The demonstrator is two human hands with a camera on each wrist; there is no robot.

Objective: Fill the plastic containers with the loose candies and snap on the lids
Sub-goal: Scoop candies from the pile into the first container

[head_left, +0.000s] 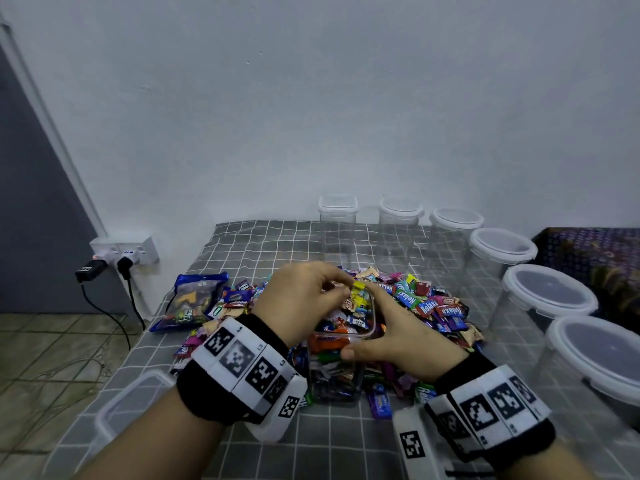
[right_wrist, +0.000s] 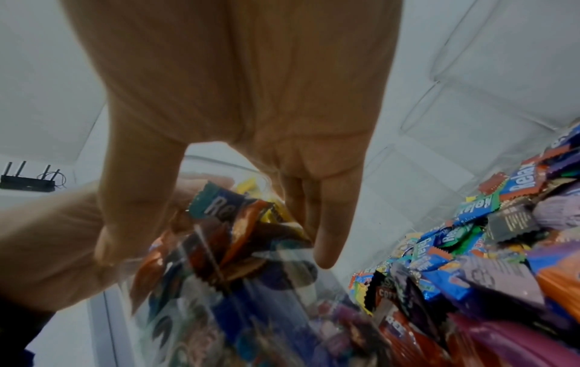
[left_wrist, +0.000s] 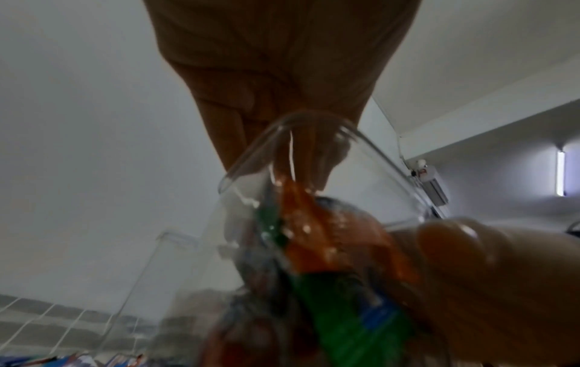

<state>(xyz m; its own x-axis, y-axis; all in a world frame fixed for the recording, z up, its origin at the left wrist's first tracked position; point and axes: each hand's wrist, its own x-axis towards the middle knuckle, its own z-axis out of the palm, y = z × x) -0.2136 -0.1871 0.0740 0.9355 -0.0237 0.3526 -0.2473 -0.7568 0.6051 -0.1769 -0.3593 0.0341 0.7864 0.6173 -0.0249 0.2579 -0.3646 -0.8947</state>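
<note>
Nearest on the checked cloth (head_left: 242,247), at the left edge, a loose square lid (head_left: 133,401) lies flat, likely the one for the container in hand and not yet snapped on. Just beyond it, at centre, a clear square container (head_left: 341,355) stands upright, packed with wrapped candies close to its rim, so its filling looks nearly finished. The right hand (head_left: 391,329) wraps the container's right wall, thumb across the near face and fingers curled round the far side, steadying it. The left hand (head_left: 304,299) hovers over the open mouth with its fingertips pinched together on a yellow-wrapped candy (head_left: 358,289), right above the candies already inside.

Behind and to the right of the container, the pile of loose candies (head_left: 426,306) is large, so most of the filling is left. A blue snack bag (head_left: 194,299) lies left of the pile. Farther off, six other containers (head_left: 337,230) stand empty in a row curving along the far and right edges, lids resting on top.
</note>
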